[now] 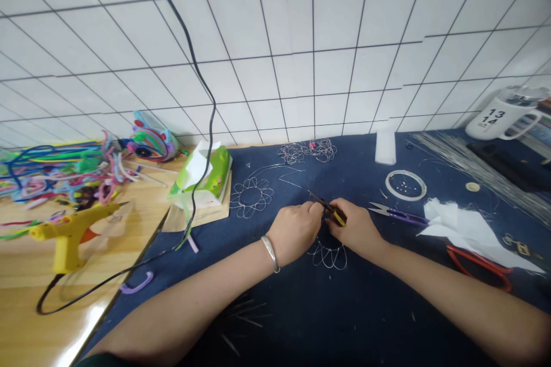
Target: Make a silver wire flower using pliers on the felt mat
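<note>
My right hand (356, 228) is closed around small pliers (338, 215) with yellow and black handles, their dark jaws pointing up and left. Close against it, my left hand (297, 230) pinches the edge of a flower-shaped ring of looped wire (331, 257). The lower petals of that wire flower hang below both hands, while its upper part is hidden behind the fingers. Another wire flower (252, 197) lies flat on the dark blue cloth to the left. Farther back are crumpled wire loops with pink bits (307, 151).
Purple-handled snips (407, 217), a round dish of beads (406, 185), white tissue (465, 226) and red-handled scissors (477, 268) lie to the right. At left are a tissue pack (221, 163) and a yellow glue gun (69, 238), whose black cord (189, 40) crosses the view.
</note>
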Demonstrator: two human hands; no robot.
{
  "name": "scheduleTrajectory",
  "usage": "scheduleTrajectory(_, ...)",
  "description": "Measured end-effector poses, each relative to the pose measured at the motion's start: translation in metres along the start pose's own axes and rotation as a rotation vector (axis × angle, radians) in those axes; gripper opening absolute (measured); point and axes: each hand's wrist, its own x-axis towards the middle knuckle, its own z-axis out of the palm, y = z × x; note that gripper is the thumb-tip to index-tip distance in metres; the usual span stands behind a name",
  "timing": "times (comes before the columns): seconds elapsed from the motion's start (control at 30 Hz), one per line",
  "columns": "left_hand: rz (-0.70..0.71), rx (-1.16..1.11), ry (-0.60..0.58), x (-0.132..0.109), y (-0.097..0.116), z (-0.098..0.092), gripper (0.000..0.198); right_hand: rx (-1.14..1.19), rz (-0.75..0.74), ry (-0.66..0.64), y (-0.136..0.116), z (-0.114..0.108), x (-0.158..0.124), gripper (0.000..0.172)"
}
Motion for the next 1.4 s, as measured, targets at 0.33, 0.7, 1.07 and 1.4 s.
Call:
scheduleTrajectory(0.33, 0.022, -0.025, -0.075, 0.001, -0.001, -0.002, 0.016, -0.001, -0.002, 0.002, 0.001, 0.001, 0.0, 0.019)
scheduleTrajectory(0.7, -0.162, -0.258, 0.046, 0.001, -0.01, 0.005, 0.009, 0.077, -0.013, 0.001, -0.005, -0.007, -0.002, 0.011)
scheduleTrajectory(1.07, -0.203, -0.331, 0.112, 0.0, -0.032, -0.002, 0.012, -0.214, -0.351, 0.048, 0.017, -0.032, 0.008, 0.024)
scheduleTrajectory(1.4, -0.202, -0.449, 0.197, 0.001, -0.037, -0.007, 0.012, -0.553, -0.508, 0.028, 0.011, -0.038, 0.009, 0.019)
